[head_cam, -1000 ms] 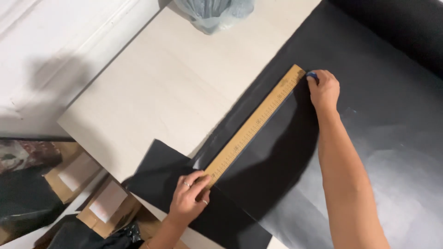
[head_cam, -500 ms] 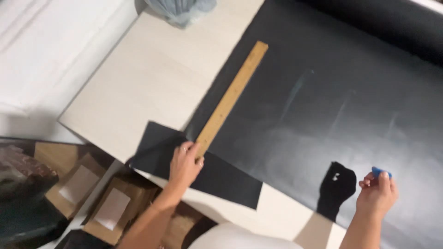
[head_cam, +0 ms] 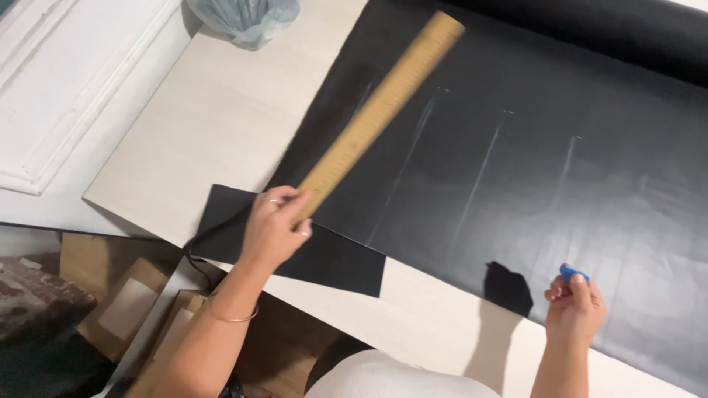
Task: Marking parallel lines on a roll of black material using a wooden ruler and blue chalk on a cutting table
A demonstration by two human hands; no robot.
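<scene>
Bench (head_cam: 221, 118): pale wood-grain top, smooth.
Black sheet (head_cam: 560, 169): matte, chalk-lined, lying flat on bench.
Left hand (head_cam: 274, 228): fingers closed on long wooden ruler (head_cam: 380, 110).
Right hand (head_cam: 575, 306): fingers pinching blue chalk (head_cam: 574, 274).

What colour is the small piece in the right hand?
Blue, pinched in the right hand; the head view shows it.

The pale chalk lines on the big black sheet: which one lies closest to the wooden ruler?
The leftmost pale chalk line, right beside the long wooden ruler held by the left hand. The middle line and the right line lie farther across the black sheet.
</scene>
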